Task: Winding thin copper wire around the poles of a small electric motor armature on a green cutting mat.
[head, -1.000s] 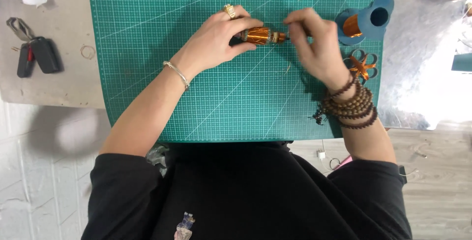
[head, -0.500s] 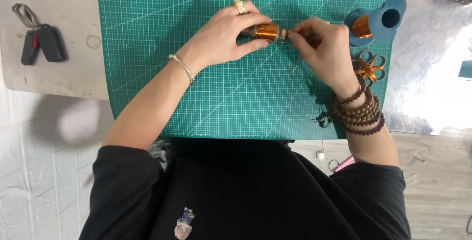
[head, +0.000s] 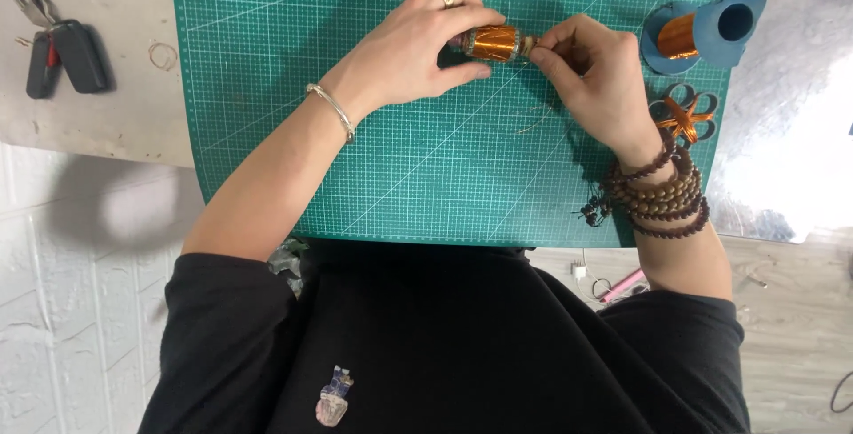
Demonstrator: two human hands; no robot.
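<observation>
**Copper winding in hand, mostly wrapped**

Already the small copper-wound coil (head: pixel 494 43) looks well covered: its middle shows a full band of bright orange wire, so most of the winding seems done. It is held just above the green cutting mat (head: pixel 355 132), near the mat's far edge. The left hand (head: pixel 409 47) closes its thumb and fingers round the coil's left end. The right hand (head: pixel 591 70) pinches the coil's right tip between thumb and forefinger; whether a loose wire end sits in that pinch is too fine to tell. What remains, by my judgement, is finishing that end. The blue spool of copper wire (head: pixel 702 30) lies to the right, apart from both hands.

Against the frame 0.5 s back, both hands sit in nearly the same pose, the right fingers drawn a little tighter onto the tip
</observation>
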